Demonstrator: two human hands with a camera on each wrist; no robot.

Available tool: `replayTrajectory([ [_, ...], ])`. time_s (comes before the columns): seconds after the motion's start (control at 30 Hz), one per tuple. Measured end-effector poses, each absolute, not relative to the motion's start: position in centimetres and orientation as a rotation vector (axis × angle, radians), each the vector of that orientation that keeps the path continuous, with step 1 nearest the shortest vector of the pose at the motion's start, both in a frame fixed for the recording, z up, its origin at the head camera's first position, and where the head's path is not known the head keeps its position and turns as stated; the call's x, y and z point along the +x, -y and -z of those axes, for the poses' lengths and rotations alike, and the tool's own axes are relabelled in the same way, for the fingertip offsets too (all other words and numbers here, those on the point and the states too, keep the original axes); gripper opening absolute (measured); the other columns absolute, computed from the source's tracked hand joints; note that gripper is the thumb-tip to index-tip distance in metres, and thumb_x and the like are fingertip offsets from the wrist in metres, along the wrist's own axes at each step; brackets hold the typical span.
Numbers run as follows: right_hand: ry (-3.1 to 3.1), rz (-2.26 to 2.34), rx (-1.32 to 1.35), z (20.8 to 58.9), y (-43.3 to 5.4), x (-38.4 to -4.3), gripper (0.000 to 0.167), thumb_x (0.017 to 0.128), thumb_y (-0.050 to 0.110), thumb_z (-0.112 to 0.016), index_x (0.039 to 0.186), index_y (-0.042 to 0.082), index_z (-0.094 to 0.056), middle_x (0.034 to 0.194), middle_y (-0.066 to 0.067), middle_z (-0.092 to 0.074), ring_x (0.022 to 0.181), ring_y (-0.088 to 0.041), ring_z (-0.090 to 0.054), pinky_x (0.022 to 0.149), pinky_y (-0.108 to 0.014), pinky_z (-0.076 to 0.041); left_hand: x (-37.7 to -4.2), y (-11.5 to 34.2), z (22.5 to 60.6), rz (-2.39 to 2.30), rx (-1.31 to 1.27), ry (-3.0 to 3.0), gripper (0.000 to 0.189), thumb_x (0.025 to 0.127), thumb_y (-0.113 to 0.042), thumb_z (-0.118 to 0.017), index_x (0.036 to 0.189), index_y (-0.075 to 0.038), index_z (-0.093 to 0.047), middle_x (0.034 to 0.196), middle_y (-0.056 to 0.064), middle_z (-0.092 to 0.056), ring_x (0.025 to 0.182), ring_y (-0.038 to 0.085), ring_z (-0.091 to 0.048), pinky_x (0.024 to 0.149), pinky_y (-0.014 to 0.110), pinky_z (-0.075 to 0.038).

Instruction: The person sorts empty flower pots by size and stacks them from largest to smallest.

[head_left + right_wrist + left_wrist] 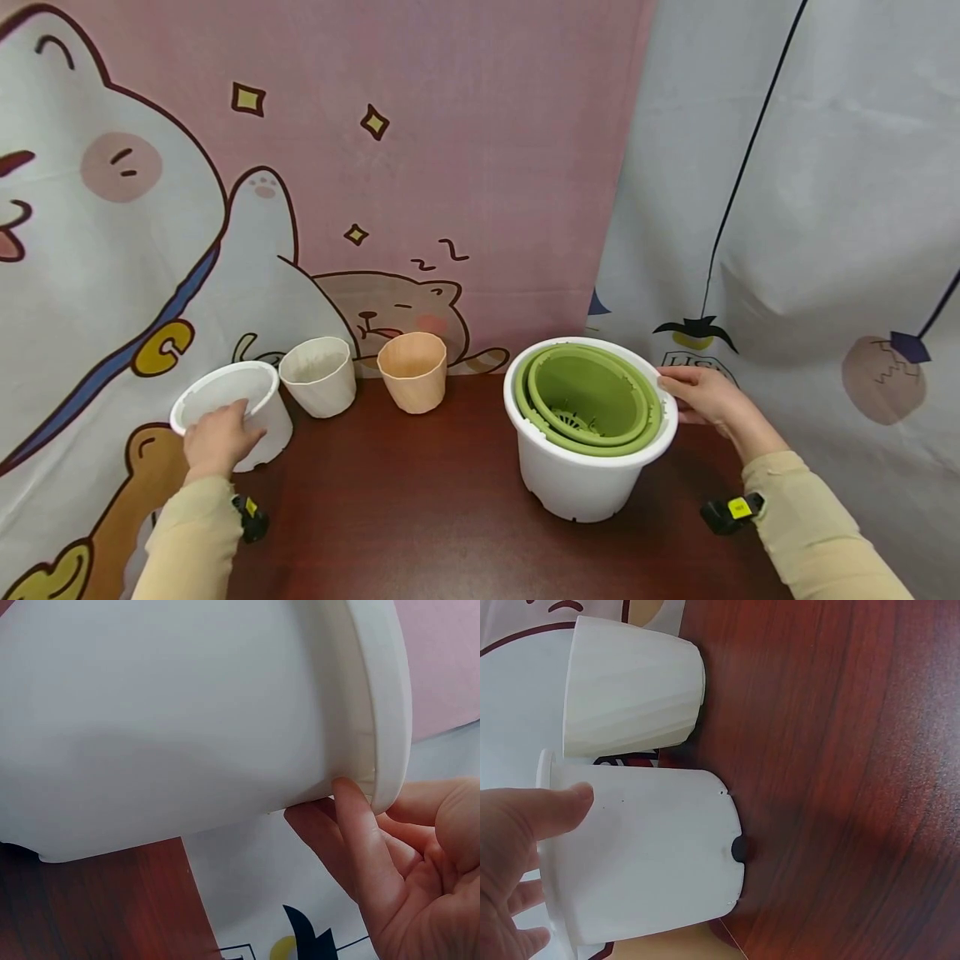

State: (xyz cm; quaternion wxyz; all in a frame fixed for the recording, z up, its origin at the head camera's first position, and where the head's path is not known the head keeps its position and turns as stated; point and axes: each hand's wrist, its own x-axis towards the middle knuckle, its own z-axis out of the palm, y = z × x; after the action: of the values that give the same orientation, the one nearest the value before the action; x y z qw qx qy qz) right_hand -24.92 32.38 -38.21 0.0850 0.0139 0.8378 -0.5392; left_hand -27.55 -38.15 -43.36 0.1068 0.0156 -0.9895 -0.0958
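Observation:
My left hand [220, 442] grips the rim of a smaller white flowerpot [268, 429] at the left of the table. In the left wrist view, the thumb lies on the outside of this white pot [645, 855], with the other fingers at its rim. Over on the right, my right hand [708, 396] holds the rim of a large white flowerpot [577, 487]. Two green flowerpots [588, 379] are nested inside it, the inner one with a slotted bottom. The right wrist view has fingertips [352, 799] under the large pot's rim and the thumb over it.
A cream flowerpot [330, 392] stands close beside the smaller white pot, and a peach-coloured flowerpot [418, 390] is to its right. Behind the dark red-brown wooden table [397, 508] hangs a printed cloth [480, 150] with cartoon animals.

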Motion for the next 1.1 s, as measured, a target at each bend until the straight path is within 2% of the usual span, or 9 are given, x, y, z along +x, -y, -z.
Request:
replayTrajectory([
  [0.2,-2.507,1.600,0.047,38.22,-32.38,-24.93,0.057,0.103,0.022,-0.054,0.144,-0.013,-0.038,0.113,-0.014,-0.067,0.085,-0.010,-0.067,0.072,-0.032,-0.059,-27.40,38.22,43.28,0.285,0.070,2.931,0.044,0.082,-0.014,-0.075,0.115,0.008,-0.058,0.101,0.034,-0.064,0.091,0.056,-0.058,0.077,0.070,-0.039],
  [0.6,-2.510,1.592,0.053,38.28,-32.38,-24.97,0.056,0.103,0.022,-0.054,0.144,-0.013,-0.038,0.109,-0.011,-0.068,0.083,-0.011,-0.067,0.071,-0.032,-0.059,-27.35,38.28,42.90,0.304,0.190,2.989,0.026,0.085,-0.003,-0.065,0.111,0.002,-0.063,0.102,0.031,-0.065,0.095,0.056,-0.057,0.080,0.069,-0.038],
  [0.8,-2.511,1.592,0.054,38.32,-32.43,-24.96,0.056,0.103,0.023,-0.054,0.144,-0.012,-0.038,0.109,-0.011,-0.068,0.083,-0.010,-0.067,0.070,-0.032,-0.059,-27.24,37.88,42.61,0.281,0.226,3.005,0.021,0.086,-0.001,-0.064,0.106,0.001,-0.068,0.094,0.027,-0.068,0.088,0.050,-0.061,0.076,0.068,-0.043],
  [1.1,-2.506,1.593,0.059,38.30,-32.44,-24.94,0.056,0.103,0.023,-0.055,0.144,-0.012,-0.038,0.107,-0.010,-0.068,0.083,-0.011,-0.067,0.071,-0.032,-0.059,-27.36,37.93,42.73,0.266,0.185,2.997,0.024,0.087,0.001,-0.058,0.108,-0.001,-0.069,0.092,0.027,-0.068,0.080,0.047,-0.062,0.066,0.063,-0.046],
])
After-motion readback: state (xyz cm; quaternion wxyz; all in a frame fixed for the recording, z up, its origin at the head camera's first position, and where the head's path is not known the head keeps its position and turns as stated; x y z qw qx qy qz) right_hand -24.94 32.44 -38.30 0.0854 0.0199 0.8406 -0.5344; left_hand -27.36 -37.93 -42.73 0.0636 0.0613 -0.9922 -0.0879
